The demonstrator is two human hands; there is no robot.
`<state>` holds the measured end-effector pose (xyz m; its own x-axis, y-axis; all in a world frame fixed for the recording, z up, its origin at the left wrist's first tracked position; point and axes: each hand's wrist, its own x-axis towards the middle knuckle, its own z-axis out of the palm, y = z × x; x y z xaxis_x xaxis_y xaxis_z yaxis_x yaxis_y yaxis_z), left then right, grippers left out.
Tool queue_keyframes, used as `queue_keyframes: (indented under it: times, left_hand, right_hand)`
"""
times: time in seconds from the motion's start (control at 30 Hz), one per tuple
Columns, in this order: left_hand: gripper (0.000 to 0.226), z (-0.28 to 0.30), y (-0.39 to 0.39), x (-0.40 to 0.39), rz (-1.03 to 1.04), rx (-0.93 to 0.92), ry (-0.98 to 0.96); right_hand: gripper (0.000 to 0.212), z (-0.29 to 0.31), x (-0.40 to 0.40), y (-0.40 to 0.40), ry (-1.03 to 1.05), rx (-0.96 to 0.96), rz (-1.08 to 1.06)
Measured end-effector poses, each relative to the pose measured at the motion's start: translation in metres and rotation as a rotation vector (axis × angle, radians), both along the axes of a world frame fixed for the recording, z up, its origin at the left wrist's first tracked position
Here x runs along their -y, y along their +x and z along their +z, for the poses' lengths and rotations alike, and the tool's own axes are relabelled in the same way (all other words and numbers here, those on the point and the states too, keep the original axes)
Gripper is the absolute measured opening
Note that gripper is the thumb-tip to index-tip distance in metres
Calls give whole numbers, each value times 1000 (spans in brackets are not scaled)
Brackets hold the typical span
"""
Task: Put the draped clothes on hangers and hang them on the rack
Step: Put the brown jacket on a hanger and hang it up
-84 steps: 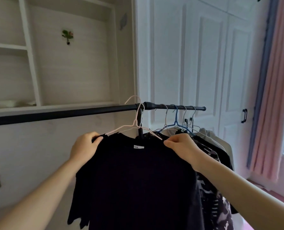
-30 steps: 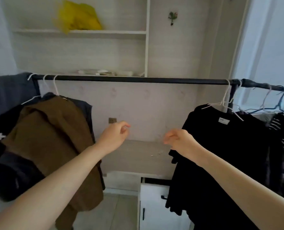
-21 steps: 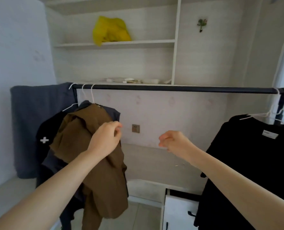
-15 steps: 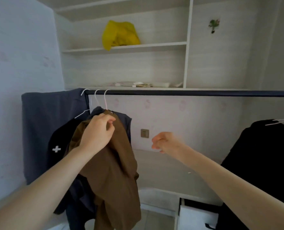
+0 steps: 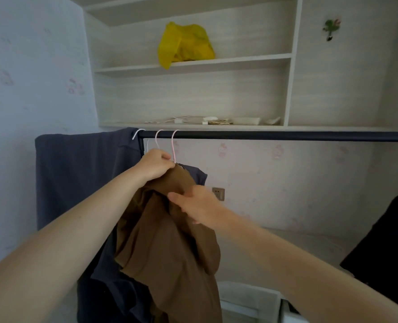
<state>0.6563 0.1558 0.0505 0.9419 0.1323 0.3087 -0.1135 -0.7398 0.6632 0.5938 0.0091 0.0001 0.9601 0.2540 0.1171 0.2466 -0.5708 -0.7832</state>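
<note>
Since half a second ago the right hand [image 5: 199, 206] has reached in and now pinches the brown garment [image 5: 170, 243], which hangs long-axis down at the rack bar [image 5: 274, 135]'s left end. The left hand [image 5: 154, 165] grips its top by the pink hanger [image 5: 174, 145]. The bar runs bare rightward toward the black shirt [image 5: 389, 248]; a grey cloth [image 5: 76, 169] is draped left.

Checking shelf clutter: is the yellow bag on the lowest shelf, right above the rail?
No, the yellow bag sits on the upper shelf; only small pale clutter lies just above the rail.
</note>
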Motion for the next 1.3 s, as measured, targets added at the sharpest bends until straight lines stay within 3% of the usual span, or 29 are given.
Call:
queue_keyframes:
  times: [0.1, 0.2, 0.4, 0.5, 0.53, 0.7, 0.97, 1.1, 1.3]
  left_hand:
    - [34, 2, 17, 0, -26, -46, -24]
    - [19, 4, 27, 1, -47, -72, -40]
    - [15, 1, 36, 5, -124, -76, -121]
    - [11, -4, 38, 8, -156, -65, -204]
    - [11, -6, 40, 10, -166, -44, -232]
    - [13, -12, 44, 26, -190, 108, -273]
    - [23, 9, 36, 71, -234, 287, -312]
    - [24, 17, 30, 89, -350, 348, -297]
    - [19, 0, 15, 129, -568, 349, -124]
  right_hand:
    - [100, 4, -23, -1, -61, -53, -28]
    - [114, 4, -38, 1, -95, -99, -37]
    - [91, 8, -25, 18, -98, -209, -36]
    - [30, 15, 2, 22, -142, -104, -27]
    - [19, 18, 12, 22, -165, -58, -51]
    - [27, 26, 56, 24, -354, 193, -252]
    - [15, 56, 115, 28, -383, 442, -323]
    - [13, 69, 156, 17, -294, 461, -262]
    - [9, 46, 217, -10, -143, 400, -252]
